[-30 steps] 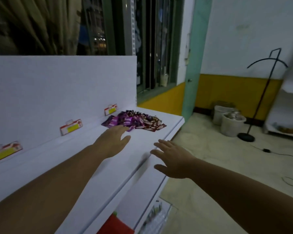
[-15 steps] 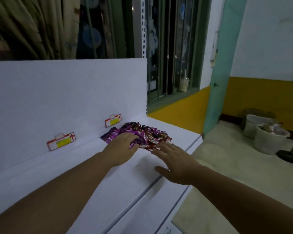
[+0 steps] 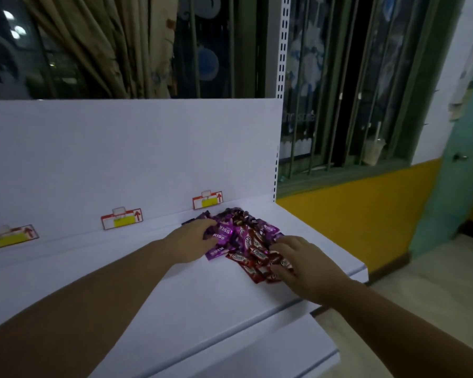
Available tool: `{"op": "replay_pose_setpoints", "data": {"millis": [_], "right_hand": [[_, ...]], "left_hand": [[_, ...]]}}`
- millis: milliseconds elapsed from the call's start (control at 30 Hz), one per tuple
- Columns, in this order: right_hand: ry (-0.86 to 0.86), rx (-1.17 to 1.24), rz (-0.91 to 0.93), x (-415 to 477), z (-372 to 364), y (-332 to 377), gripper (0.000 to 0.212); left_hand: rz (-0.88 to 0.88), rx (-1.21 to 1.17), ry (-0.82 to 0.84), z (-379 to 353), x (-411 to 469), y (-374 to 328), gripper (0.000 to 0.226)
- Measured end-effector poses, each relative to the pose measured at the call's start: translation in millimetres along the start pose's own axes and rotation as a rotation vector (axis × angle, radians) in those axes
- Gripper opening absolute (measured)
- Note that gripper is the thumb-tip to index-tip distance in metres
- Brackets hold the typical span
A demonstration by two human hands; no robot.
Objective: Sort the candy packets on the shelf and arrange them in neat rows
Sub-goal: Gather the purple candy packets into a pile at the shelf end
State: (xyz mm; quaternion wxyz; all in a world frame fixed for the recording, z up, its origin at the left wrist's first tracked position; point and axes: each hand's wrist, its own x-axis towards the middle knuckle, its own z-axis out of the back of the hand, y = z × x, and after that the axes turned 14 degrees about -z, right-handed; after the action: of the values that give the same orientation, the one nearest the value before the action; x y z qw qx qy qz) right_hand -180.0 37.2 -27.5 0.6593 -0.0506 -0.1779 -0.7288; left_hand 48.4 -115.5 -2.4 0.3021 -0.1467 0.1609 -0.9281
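Purple and red packets (image 3: 246, 238) now touched from both sides, right hand (image 3: 298, 264) only nearing earlier, now spread flat on red ones. Left hand (image 3: 194, 241) bent onto purple ones, grip impossible to tell. One pile on shelf (image 3: 175, 309), uncountable; three tags (image 3: 122, 218) beyond left hand

The candy packets (image 3: 246, 241) at mid-frame were glossy, crinkled plastic film. The shelf (image 3: 175, 309) beneath looked like smooth, matt painted metal, as did the perforated upright (image 3: 283, 45) at upper centre. The curtain (image 3: 93, 45) at upper left was pleated cloth.
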Motion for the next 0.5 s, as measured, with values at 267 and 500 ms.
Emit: {"op": "replay_pose_setpoints", "data": {"millis": [267, 500], "right_hand": [[0.042, 0.007, 0.072, 61, -7, -15, 0.051], [-0.023, 0.044, -0.004, 131, 15, -26, 0.045]], "left_hand": [[0.245, -0.256, -0.255, 4, 51, 50, 0.046], [0.379, -0.179, -0.416, 7, 83, 91, 0.031]]}}
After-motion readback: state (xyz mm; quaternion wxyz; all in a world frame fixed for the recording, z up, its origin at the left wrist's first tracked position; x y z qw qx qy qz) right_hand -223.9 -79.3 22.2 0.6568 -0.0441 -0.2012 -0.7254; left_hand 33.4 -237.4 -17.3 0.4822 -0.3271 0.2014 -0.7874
